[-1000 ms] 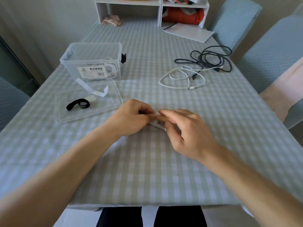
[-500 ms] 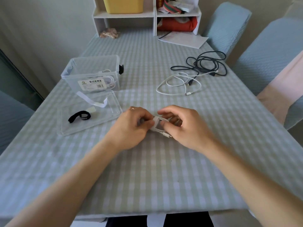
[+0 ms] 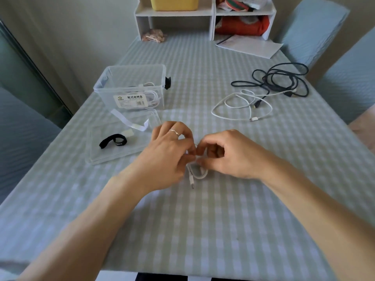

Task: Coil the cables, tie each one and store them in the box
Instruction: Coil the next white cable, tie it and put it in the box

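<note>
A small coiled white cable [image 3: 196, 173] hangs between my hands just above the checked tablecloth, one plug dangling down. My left hand [image 3: 168, 155] and my right hand [image 3: 229, 154] both pinch the top of the coil, fingertips meeting; whether a tie is around it is hidden by the fingers. A clear plastic box [image 3: 132, 88] with a white cable inside stands at the left. Its clear lid [image 3: 121, 140] lies in front of it, carrying a black strap [image 3: 113, 141] and a white strap [image 3: 129, 121]. A loose white cable [image 3: 241, 107] and a loose black cable [image 3: 280, 80] lie at the far right.
A white shelf unit [image 3: 205, 15] with a yellow bin stands at the table's far end, papers [image 3: 249, 45] in front of it. Blue-covered chairs [image 3: 312, 31] flank the right side. The table's front edge [image 3: 162, 272] is close to me.
Both hands have lifted the coil off the table and raised it, fingertips now meeting above it; the plug end now hangs free below. The camera tilted down slightly.
</note>
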{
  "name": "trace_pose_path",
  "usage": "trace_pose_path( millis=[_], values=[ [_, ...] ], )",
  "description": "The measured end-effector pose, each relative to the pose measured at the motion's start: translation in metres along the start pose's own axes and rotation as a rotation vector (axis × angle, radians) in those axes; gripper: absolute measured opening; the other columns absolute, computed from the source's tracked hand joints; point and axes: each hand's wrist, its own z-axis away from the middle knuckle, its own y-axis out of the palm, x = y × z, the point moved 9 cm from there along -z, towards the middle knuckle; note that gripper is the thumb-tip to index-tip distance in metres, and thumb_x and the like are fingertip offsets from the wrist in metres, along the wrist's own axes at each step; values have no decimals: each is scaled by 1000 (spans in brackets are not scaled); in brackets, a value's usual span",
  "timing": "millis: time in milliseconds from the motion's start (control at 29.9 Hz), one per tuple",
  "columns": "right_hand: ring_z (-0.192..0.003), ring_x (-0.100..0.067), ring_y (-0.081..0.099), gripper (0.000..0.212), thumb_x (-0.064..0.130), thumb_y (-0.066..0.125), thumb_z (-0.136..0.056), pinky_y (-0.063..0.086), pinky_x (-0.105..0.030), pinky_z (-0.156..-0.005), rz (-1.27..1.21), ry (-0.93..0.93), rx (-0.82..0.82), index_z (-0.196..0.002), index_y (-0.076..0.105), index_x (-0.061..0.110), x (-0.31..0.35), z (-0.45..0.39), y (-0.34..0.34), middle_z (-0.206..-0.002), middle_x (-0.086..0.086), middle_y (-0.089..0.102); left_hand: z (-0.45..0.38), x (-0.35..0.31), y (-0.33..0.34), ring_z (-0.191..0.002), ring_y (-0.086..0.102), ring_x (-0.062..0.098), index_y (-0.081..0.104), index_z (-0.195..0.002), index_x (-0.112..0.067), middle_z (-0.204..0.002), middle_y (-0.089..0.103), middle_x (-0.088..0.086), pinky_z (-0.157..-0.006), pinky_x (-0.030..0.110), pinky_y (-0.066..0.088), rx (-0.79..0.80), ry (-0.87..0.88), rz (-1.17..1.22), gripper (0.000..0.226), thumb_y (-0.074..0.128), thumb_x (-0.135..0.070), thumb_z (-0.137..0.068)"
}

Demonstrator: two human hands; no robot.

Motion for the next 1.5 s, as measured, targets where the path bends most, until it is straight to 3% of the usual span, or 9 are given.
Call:
trace_pose_path(
  millis=[334, 501, 601, 768, 968, 1102, 1202, 1302, 1503],
  values=[
    [-54, -3, 54, 4, 24, 77, -83, 40, -16, -55, -119, -7, -130, -81, 74, 26, -12, 8, -6, -62, 7, 64, -4, 0, 5, -100, 39, 15, 67, -87, -16, -107, 51, -6, -91, 31, 32, -3, -87, 85, 22, 52, -32, -86],
    [-50, -10, 49, 11, 28, 77, -84, 39, -23, -51, -113, 28, -160, -74, 74, 23, -18, 9, -6, -59, 1, 63, -4, 4, 8, -101, 52, 14, 71, -91, -16, -107, 55, -8, -88, 15, 38, -33, -113, 283, 18, 59, -30, -88],
    [-48, -7, 45, 14, 29, 77, -84, 37, -26, -52, -245, 53, -221, -74, 74, 20, -23, 9, -9, -54, 4, 57, -1, 18, -2, -91, 64, 6, 69, -96, -20, -99, 65, -7, -80, 21, 52, -161, -329, 473, 9, 68, -28, -91],
    [-58, -29, 57, 9, 22, 75, -86, 44, -37, -55, -342, 27, -322, -78, 74, 19, -20, 12, -18, -63, -5, 66, 8, 29, 22, -72, 71, 24, 75, -87, -3, -79, 74, 12, -64, 30, 55, 7, -701, 1005, 16, 67, -16, -92],
    [-56, -14, 63, 15, 32, 78, -84, 51, -36, -57, -268, 4, -448, -84, 69, 20, -9, 20, -18, -64, 3, 68, 4, 27, 12, -68, 73, 20, 73, -81, -4, -70, 74, 8, -58, 24, 56, -135, -632, 884, 15, 62, -8, -92],
    [-57, -9, 65, 41, 39, 81, -79, 51, -27, -54, -184, 34, -651, -94, 50, 18, -3, 30, -32, -64, 6, 67, 4, 21, 3, -77, 75, 21, 72, -86, -4, -77, 75, 7, -74, 37, 61, -235, -575, 927, 15, 61, -11, -94],
    [-59, -9, 64, 28, 31, 81, -81, 51, -25, -55, -78, -38, -755, -84, 59, 14, 6, 36, -42, -64, 8, 65, 6, 13, -5, -77, 75, 16, 71, -91, -3, -78, 76, 3, -73, 33, 61, -333, -536, 930, 12, 65, -13, -93],
    [-66, -4, 70, 14, 24, 79, -83, 55, -22, -64, -269, -37, -711, -80, 73, 12, 8, 35, -41, -69, 9, 72, 6, 6, -9, -80, 74, 13, 71, -92, -7, -80, 75, -2, -78, 42, 60, -375, -475, 856, 12, 65, -17, -94],
    [-69, -12, 73, 16, 25, 79, -83, 60, -41, -72, -502, 98, -650, -81, 71, 12, -4, 30, -34, -71, 3, 74, 4, 1, -10, -93, 72, 20, 70, -104, -8, -94, 76, 2, -86, 51, 56, -358, -375, 865, 22, 58, -22, -94]
  ],
)
